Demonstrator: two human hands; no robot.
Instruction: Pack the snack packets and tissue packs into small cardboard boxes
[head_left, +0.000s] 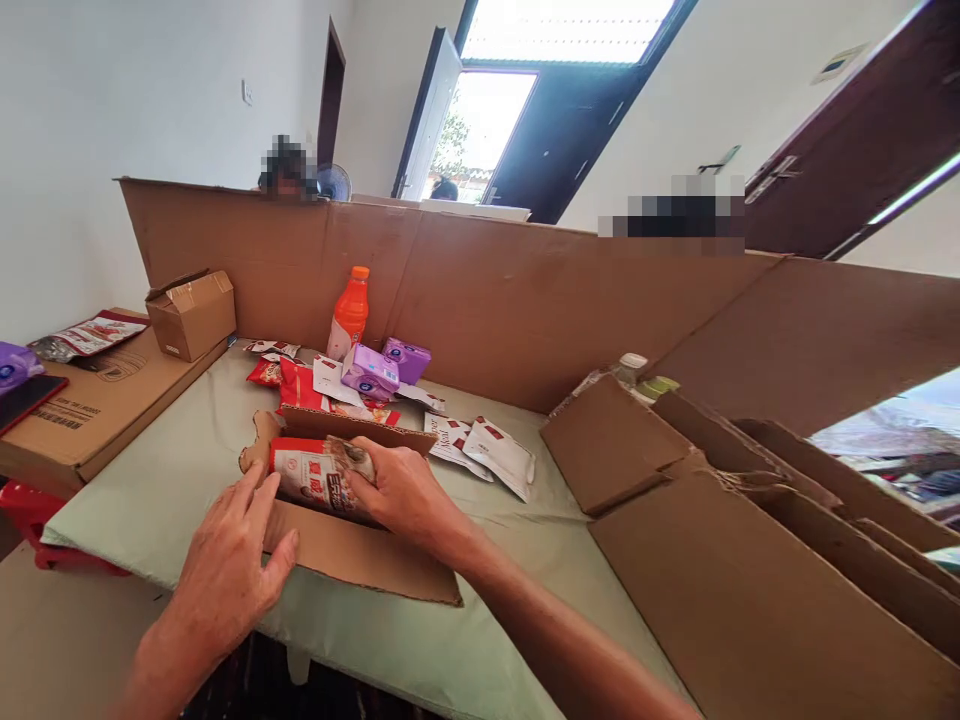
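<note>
An open cardboard box (360, 560) sits near the front edge of the table, its flaps folded outward. Inside it lies a red, white and brown printed can (307, 475) on its side. My right hand (401, 490) grips the can's right end, fingers wrapped over it. My left hand (236, 545) rests on the box's left end, fingers stretched out and thumb apart, holding nothing. Just behind the box are red snack packets (296, 385), two purple packs (371, 370) and an orange drink bottle (351, 310). White sachets (499, 455) lie to the right.
A tall cardboard partition (480, 290) runs along the back of the table (525, 600). Cardboard compartments (720, 560) stand on the right. At left, a small carton (193, 315) sits on a large flat box (97, 400). People's heads show beyond the partition.
</note>
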